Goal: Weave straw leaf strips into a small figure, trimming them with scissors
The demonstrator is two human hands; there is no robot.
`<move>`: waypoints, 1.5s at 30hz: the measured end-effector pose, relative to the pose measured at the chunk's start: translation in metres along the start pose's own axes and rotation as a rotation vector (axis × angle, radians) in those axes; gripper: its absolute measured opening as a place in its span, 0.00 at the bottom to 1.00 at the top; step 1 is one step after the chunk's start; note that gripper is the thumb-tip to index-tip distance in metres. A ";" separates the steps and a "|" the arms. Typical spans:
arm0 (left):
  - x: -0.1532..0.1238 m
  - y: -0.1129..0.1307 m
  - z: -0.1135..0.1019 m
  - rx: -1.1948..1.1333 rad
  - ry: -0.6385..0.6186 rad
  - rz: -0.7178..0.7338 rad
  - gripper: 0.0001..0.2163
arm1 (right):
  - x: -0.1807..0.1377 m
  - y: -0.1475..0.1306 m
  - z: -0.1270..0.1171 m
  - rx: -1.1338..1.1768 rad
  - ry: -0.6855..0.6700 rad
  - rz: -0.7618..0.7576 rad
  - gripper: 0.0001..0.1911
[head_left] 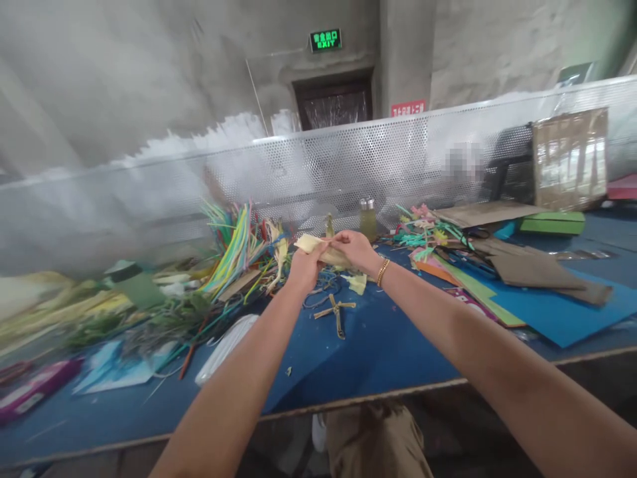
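A pale yellow piece of crinkled, paper-like material (307, 242) is held up over the middle of the table between my two hands. My left hand (304, 267) is closed on it, thumb on top. Close beside it, my right hand (355, 249) pinches the same piece with bent fingers; a gold bracelet circles that wrist. Below lies a small brownish figure with thin limbs in a cross shape (338, 311). A loose pale yellow scrap (356, 284) rests near my right wrist. Fingers hide part of the held piece.
Colourful thin stems (233, 242) stand bunched at the left, near a white pad-like object (226, 350) and a purple box (37, 390). A small glass jar (368, 222) stands behind my hands. Blue sheets (572, 312) and brown card (537, 264) lie right. A perforated metal screen (318, 162) closes the back.
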State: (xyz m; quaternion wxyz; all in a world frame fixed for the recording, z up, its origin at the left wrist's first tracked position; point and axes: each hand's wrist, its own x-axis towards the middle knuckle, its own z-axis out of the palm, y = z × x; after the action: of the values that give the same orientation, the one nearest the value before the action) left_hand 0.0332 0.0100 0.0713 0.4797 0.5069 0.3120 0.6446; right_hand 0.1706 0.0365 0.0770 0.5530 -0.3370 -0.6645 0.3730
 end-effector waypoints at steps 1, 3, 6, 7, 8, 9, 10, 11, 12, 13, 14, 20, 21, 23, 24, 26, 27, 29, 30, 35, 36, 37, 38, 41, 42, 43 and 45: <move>-0.001 0.002 0.000 0.023 0.021 0.012 0.21 | 0.000 -0.002 -0.002 -0.035 0.053 -0.021 0.08; -0.001 0.009 -0.003 0.128 0.004 0.026 0.18 | 0.000 -0.006 -0.007 -0.072 0.116 -0.056 0.07; 0.003 0.021 -0.011 0.421 0.011 0.126 0.13 | 0.000 -0.012 -0.016 -0.072 0.088 -0.065 0.05; 0.004 0.025 -0.013 0.545 0.050 0.199 0.12 | -0.001 -0.015 -0.019 -0.081 0.062 -0.078 0.05; 0.005 0.029 -0.014 0.676 0.090 0.284 0.12 | -0.002 -0.018 -0.023 -0.100 0.041 -0.106 0.05; 0.005 0.033 -0.015 0.808 0.117 0.373 0.12 | -0.003 -0.021 -0.026 -0.137 0.029 -0.149 0.05; 0.004 0.038 -0.014 0.929 0.127 0.462 0.13 | -0.005 -0.025 -0.030 -0.195 0.031 -0.207 0.04; 0.001 0.042 -0.014 1.034 0.120 0.546 0.13 | -0.007 -0.029 -0.034 -0.270 0.046 -0.273 0.04; -0.002 0.045 -0.013 1.115 0.105 0.629 0.12 | -0.009 -0.032 -0.037 -0.349 0.066 -0.336 0.03; -0.005 0.048 -0.011 1.167 0.088 0.705 0.11 | -0.012 -0.035 -0.041 -0.411 0.095 -0.385 0.03; -0.009 0.049 -0.010 1.192 0.073 0.769 0.09 | -0.014 -0.036 -0.043 -0.444 0.131 -0.407 0.03; -0.034 0.022 -0.008 1.260 0.030 0.930 0.13 | -0.039 -0.015 -0.029 0.078 -0.023 0.400 0.23; -0.037 0.013 -0.008 1.301 -0.064 0.913 0.13 | -0.043 -0.009 -0.024 0.205 -0.146 0.518 0.26; -0.043 -0.003 -0.009 1.366 -0.264 0.843 0.13 | -0.049 0.003 -0.015 0.335 -0.170 0.540 0.21; -0.044 -0.010 -0.010 1.361 -0.335 0.813 0.13 | -0.050 0.009 -0.013 0.313 -0.098 0.497 0.16; -0.045 -0.019 -0.013 1.267 -0.395 0.758 0.14 | -0.049 0.018 -0.012 0.188 0.008 0.399 0.07; -0.045 -0.022 -0.015 1.181 -0.364 0.714 0.15 | -0.048 0.021 -0.013 0.102 0.052 0.356 0.04; -0.041 -0.024 -0.015 0.967 -0.208 0.554 0.13 | -0.045 0.027 -0.017 -0.117 0.106 0.258 0.04; -0.038 -0.026 -0.013 0.852 -0.128 0.433 0.12 | -0.044 0.030 -0.019 -0.228 0.110 0.202 0.05; -0.010 -0.037 0.009 0.350 -0.095 -0.154 0.12 | -0.048 0.032 -0.013 -0.515 -0.061 -0.025 0.10; -0.001 -0.039 0.012 0.273 -0.029 -0.183 0.10 | -0.051 0.030 -0.010 -0.549 -0.088 -0.052 0.12; 0.009 -0.039 0.012 0.243 0.053 -0.194 0.09 | -0.053 0.029 -0.008 -0.590 -0.111 -0.072 0.14; 0.020 -0.037 0.010 0.264 0.130 -0.178 0.10 | -0.055 0.027 -0.007 -0.634 -0.131 -0.084 0.15; 0.056 -0.024 -0.009 0.367 0.202 -0.110 0.12 | -0.060 0.020 -0.008 -0.700 -0.177 -0.063 0.18; 0.067 -0.018 -0.017 0.389 0.207 -0.096 0.13 | -0.061 0.017 -0.009 -0.688 -0.193 -0.033 0.18; 0.076 -0.013 -0.024 0.413 0.202 -0.074 0.13 | -0.061 0.014 -0.011 -0.657 -0.207 0.010 0.18; 0.088 -0.004 -0.037 0.467 0.193 0.009 0.11 | -0.060 0.007 -0.017 -0.584 -0.230 0.110 0.17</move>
State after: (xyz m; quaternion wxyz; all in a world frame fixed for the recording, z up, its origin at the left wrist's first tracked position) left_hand -0.0030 0.0969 0.0880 0.3147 0.5416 0.4944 0.6026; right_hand 0.1973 -0.0095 0.0434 0.3333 -0.4727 -0.7822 0.2316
